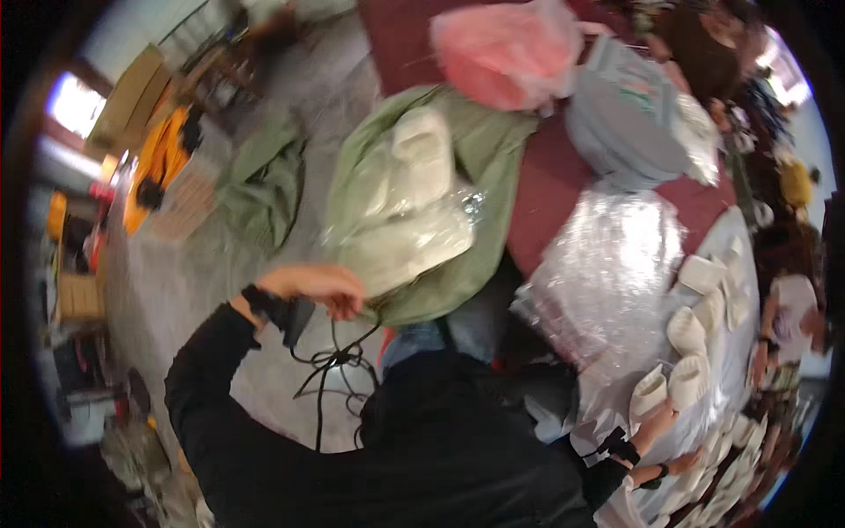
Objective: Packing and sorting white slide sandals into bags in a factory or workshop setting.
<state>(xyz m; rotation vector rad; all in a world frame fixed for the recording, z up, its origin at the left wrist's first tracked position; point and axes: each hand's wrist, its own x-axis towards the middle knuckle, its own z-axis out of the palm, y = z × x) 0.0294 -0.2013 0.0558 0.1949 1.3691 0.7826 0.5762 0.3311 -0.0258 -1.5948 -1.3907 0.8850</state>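
Note:
Beside the near left edge of a green sack, my left hand hangs with its fingers curled down, partly blurred. Whatever it holds, if anything, is hidden. Inside the sack's mouth lie cream slippers in clear plastic bags. My right hand reaches far to the right, its fingers closed at the near end of a cream slipper. Another slipper is just left of that one. Close below my right hand is another hand with a dark wristband, apparently another person's.
Clear plastic bags cover part of the dark red surface. A grey tub and a pink plastic bundle stand behind. Black cable tangles on the floor near my left arm. Several slippers line the right side.

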